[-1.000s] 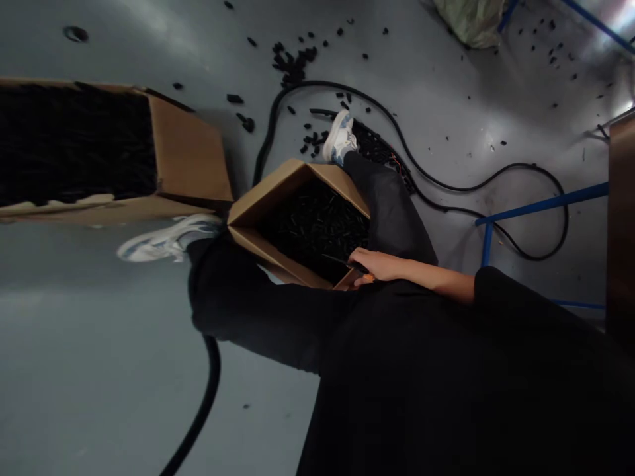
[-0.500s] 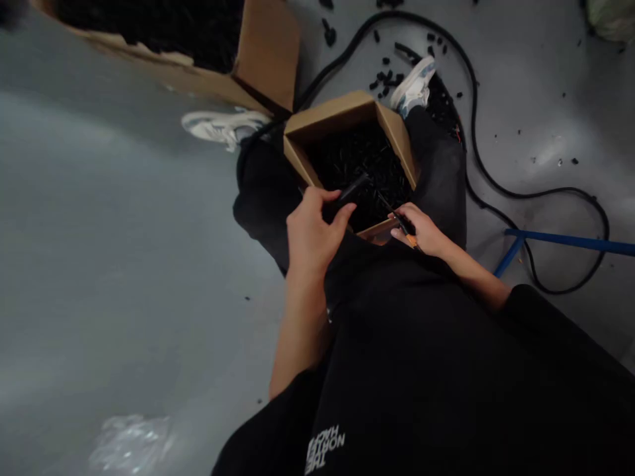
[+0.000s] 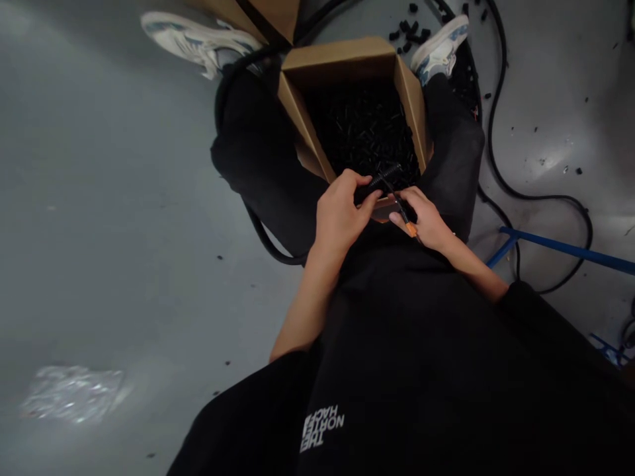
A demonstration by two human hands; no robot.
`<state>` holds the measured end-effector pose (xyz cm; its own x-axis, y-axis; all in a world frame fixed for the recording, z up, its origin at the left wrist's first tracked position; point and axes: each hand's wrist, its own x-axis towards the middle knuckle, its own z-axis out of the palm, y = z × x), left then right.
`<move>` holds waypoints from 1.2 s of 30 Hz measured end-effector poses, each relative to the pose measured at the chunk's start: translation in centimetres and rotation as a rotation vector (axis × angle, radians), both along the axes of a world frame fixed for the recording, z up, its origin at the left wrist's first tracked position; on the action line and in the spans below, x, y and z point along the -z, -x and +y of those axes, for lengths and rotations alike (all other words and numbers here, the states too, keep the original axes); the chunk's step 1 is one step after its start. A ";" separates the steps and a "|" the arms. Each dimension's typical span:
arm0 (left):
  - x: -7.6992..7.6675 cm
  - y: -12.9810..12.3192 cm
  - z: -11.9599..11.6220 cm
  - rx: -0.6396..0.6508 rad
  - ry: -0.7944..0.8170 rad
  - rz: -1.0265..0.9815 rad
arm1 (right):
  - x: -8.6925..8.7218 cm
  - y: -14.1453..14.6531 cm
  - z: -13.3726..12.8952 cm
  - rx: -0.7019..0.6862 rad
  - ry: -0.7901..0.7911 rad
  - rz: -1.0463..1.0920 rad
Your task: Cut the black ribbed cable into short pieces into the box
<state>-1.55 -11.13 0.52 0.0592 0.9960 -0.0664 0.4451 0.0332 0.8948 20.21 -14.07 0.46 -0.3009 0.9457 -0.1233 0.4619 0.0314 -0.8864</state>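
My left hand (image 3: 342,210) grips a short black ribbed tube (image 3: 385,176) between thumb and fingers. Its free end points up and right over an open cardboard box (image 3: 342,55) that stands between my legs. Many small black tube pieces (image 3: 364,125) fill that box. In my right hand (image 3: 425,221) are dark scissors (image 3: 401,209) with an orange part on the handle. Their blades reach up-left and cross the tube near my left fingertips. Whether the blades are touching the tube I cannot tell. My fingers partly hide the scissors' handles.
Part of a larger carton (image 3: 278,16) shows at the top. A long black hose (image 3: 496,132) curves over the grey floor on the right, near a blue metal bar (image 3: 570,249). Black pieces (image 3: 409,30) lie by my shoe (image 3: 441,49). A clear plastic bag (image 3: 74,395) lies lower left.
My view has shifted, so the larger carton is mostly out of frame. My left hand with the tube has come closer to my right hand, and the scissors now cross the tube.
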 end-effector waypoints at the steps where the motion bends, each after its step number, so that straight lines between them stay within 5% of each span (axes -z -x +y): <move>1: 0.1 0.0 0.0 -0.002 0.008 -0.005 | 0.0 0.0 0.0 -0.001 -0.001 -0.005; 13: 0.3 -0.6 -0.6 0.128 0.139 0.056 | 1.1 0.7 0.6 -0.039 0.008 -0.020; 20: 0.1 0.5 -0.3 0.041 0.164 -0.044 | 0.4 0.0 0.6 -0.111 -0.018 -0.052; 30: 0.9 2.8 1.6 0.295 0.478 -0.690 | -0.6 0.0 2.0 -0.315 -0.021 -0.059; 36: 1.9 3.2 2.1 0.420 0.587 -0.651 | -0.5 0.0 1.9 -0.327 0.031 -0.177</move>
